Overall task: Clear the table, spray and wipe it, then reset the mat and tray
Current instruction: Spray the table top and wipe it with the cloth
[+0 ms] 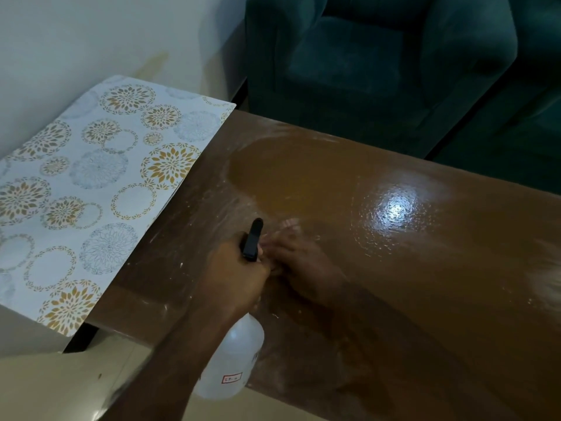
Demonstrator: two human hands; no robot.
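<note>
My left hand (233,275) grips the neck of a translucent white spray bottle (233,363). Its black spray head (252,238) points out over the glossy brown table (425,284). The bottle hangs by the table's near edge. The hand's reflection shows in the wet-looking tabletop just right of the bottle's head. White smears and droplets streak the surface around a darker, cleaner oval near the far edge. A white mat with gold and blue flower circles (91,183) lies over the table's left end. My right hand is not in view, and no tray is visible.
A dark green armchair (379,62) stands close behind the table's far edge. A pale wall rises beyond the mat. Cream floor tiles (60,387) show at the bottom left. A pale blur (549,281) sits at the right edge of the tabletop.
</note>
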